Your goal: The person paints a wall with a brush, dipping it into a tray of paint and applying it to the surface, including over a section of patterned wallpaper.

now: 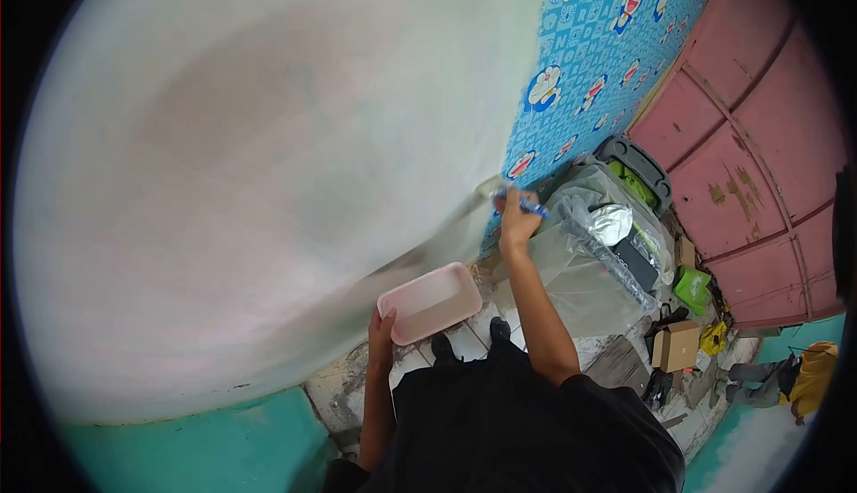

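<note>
My left hand (381, 337) grips the near left edge of a shallow pink plastic tub (473, 297), with its thumb over the rim. Whitish residue coats the inside of the tub. In front of me, my right hand (518, 223) is closed around the blue handle of a paintbrush (536, 208). The brush's pale head is slightly blurred and lies against the wall, right at the border between the whitish wall (357, 136) and the blue cartoon wallpaper (585, 60). Pinkish and grey patches show through the white surface.
To the right, clear plastic sheeting (580, 288) covers a bulky item with a grey handle (638, 167). Beyond it are a cardboard box (676, 346), a green bag (692, 290) and a pink metal door (741, 163). Clothes (808, 377) hang at far right. My feet stand on white tiles.
</note>
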`<state>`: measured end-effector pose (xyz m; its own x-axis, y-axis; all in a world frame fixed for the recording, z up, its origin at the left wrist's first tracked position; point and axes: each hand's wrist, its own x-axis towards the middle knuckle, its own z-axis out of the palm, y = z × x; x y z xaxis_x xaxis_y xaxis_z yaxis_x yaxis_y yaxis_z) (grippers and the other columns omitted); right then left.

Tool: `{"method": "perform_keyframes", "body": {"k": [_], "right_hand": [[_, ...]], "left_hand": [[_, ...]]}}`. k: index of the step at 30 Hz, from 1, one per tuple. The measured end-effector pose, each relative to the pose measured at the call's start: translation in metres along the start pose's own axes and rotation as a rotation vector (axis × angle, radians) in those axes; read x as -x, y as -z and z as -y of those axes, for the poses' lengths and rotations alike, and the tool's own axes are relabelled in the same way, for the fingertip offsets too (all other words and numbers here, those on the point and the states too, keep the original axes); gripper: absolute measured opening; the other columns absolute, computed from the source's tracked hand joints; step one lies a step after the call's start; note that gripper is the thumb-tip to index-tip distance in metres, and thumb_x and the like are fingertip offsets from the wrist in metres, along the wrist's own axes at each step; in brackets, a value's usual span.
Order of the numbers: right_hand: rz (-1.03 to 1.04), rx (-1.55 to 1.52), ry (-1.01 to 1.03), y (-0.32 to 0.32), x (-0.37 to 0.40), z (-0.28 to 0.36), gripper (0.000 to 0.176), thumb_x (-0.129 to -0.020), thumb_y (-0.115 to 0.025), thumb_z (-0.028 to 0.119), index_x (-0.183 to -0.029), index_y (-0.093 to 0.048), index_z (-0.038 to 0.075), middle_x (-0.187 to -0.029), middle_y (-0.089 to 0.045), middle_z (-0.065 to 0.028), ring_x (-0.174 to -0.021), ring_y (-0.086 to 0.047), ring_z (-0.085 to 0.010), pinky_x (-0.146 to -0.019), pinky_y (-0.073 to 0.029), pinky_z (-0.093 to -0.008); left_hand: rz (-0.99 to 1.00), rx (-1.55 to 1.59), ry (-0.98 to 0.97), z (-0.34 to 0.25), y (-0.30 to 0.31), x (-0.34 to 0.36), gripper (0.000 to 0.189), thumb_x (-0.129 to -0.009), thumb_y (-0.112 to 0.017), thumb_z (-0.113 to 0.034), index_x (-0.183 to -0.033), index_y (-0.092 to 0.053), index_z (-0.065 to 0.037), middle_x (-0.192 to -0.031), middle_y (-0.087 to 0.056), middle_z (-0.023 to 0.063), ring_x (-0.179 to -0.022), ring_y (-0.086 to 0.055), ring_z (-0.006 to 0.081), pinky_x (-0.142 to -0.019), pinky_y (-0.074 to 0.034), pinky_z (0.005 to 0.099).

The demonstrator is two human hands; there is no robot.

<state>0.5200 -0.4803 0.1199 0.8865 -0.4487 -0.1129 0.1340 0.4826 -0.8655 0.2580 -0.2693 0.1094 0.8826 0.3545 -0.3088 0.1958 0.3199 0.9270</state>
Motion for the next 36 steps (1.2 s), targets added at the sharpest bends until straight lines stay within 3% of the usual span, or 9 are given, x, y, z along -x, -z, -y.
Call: {"method": "perform_keyframes", "body": {"k": [7,11,13,17,21,27,28,32,36], "right_hand": [[0.195,-0.026,0.393,-0.095,0.031,0.203,0.019,-0.093,-0.063,0.012,-0.086,-0.053,-0.004,-0.086,-0.062,-0.0124,-0.076,-0.066,-0.0173,-0.072,-0.06,-0.0334],[0.275,-0.226,0.471,-0.11,0.03,0.229,0.019,-0.094,-0.062,0.013,-0.09,-0.053,-0.003,-0.094,-0.061,-0.0127,-0.08,-0.066,-0.0178,-0.079,-0.059,-0.035],[0.302,-0.262,0.368,-0.094,0.017,0.198,0.019,-0.095,-0.062,0.017,-0.098,-0.052,0.0,-0.099,-0.06,-0.0112,-0.087,-0.064,-0.0183,-0.085,-0.056,-0.0377],[0.263,-0.31,0.066,-0.036,-0.006,0.077,0.021,-0.096,-0.062,0.02,-0.105,-0.051,0.004,-0.104,-0.06,-0.0085,-0.094,-0.061,-0.019,-0.091,-0.052,-0.041],[0.197,-0.236,-0.106,0.037,-0.006,-0.024,0.024,-0.095,-0.062,0.02,-0.108,-0.052,0.003,-0.108,-0.06,-0.0097,-0.097,-0.062,-0.0187,-0.088,-0.054,-0.0375],[-0.088,0.023,-0.316,0.107,-0.017,-0.137,0.021,-0.092,-0.066,0.015,-0.104,-0.057,0.001,-0.098,-0.063,-0.0113,-0.083,-0.066,-0.0196,-0.073,-0.059,-0.0328],[-0.194,0.049,-0.322,0.105,-0.018,-0.143,0.017,-0.09,-0.067,0.013,-0.098,-0.059,0.0,-0.09,-0.064,-0.0106,-0.073,-0.066,-0.0191,-0.066,-0.059,-0.0312],[-0.148,0.072,-0.186,0.074,-0.023,-0.119,0.013,-0.09,-0.067,0.011,-0.091,-0.058,0.001,-0.082,-0.064,-0.0086,-0.068,-0.064,-0.0161,-0.065,-0.058,-0.0291],[-0.04,0.037,0.031,0.012,-0.014,-0.019,0.014,-0.09,-0.066,0.01,-0.088,-0.055,0.003,-0.081,-0.062,-0.0066,-0.068,-0.062,-0.0134,-0.067,-0.057,-0.0292]], "left_hand": [[0.011,-0.009,0.027,-0.002,-0.011,-0.008,0.047,-0.093,-0.057,-0.028,-0.13,-0.049,0.0,-0.119,-0.058,0.0108,-0.11,-0.055,0.0194,-0.096,-0.042,0.0326],[0.026,-0.004,0.013,-0.005,-0.016,-0.013,0.048,-0.093,-0.057,-0.028,-0.131,-0.048,0.0,-0.12,-0.057,0.0112,-0.11,-0.055,0.0201,-0.096,-0.042,0.033],[0.025,0.041,0.023,-0.003,-0.015,-0.014,0.048,-0.093,-0.057,-0.028,-0.131,-0.048,0.0,-0.121,-0.057,0.0113,-0.111,-0.055,0.0204,-0.096,-0.042,0.0333],[0.014,0.109,0.049,-0.003,-0.011,-0.012,0.049,-0.093,-0.058,-0.027,-0.132,-0.047,0.0,-0.122,-0.056,0.0113,-0.113,-0.054,0.0207,-0.097,-0.042,0.0336],[-0.018,0.071,0.018,-0.003,-0.01,-0.005,0.048,-0.093,-0.057,-0.027,-0.132,-0.047,0.0,-0.121,-0.057,0.0107,-0.112,-0.055,0.02,-0.097,-0.043,0.0328],[-0.019,0.0,0.016,-0.01,-0.007,-0.003,0.046,-0.093,-0.058,-0.028,-0.129,-0.05,0.0,-0.118,-0.058,0.0102,-0.109,-0.055,0.0189,-0.095,-0.043,0.0319],[-0.021,-0.017,0.011,-0.011,-0.006,-0.002,0.046,-0.093,-0.058,-0.028,-0.129,-0.05,0.0,-0.118,-0.058,0.0102,-0.109,-0.055,0.019,-0.095,-0.043,0.032],[-0.023,-0.047,-0.007,-0.021,-0.012,0.0,0.047,-0.094,-0.057,-0.029,-0.13,-0.049,0.0,-0.119,-0.058,0.0102,-0.11,-0.055,0.0195,-0.095,-0.043,0.0323],[-0.061,0.056,-0.007,-0.012,-0.009,0.006,0.048,-0.094,-0.057,-0.03,-0.131,-0.049,-0.001,-0.121,-0.057,0.0101,-0.111,-0.055,0.0195,-0.095,-0.044,0.032]]}}
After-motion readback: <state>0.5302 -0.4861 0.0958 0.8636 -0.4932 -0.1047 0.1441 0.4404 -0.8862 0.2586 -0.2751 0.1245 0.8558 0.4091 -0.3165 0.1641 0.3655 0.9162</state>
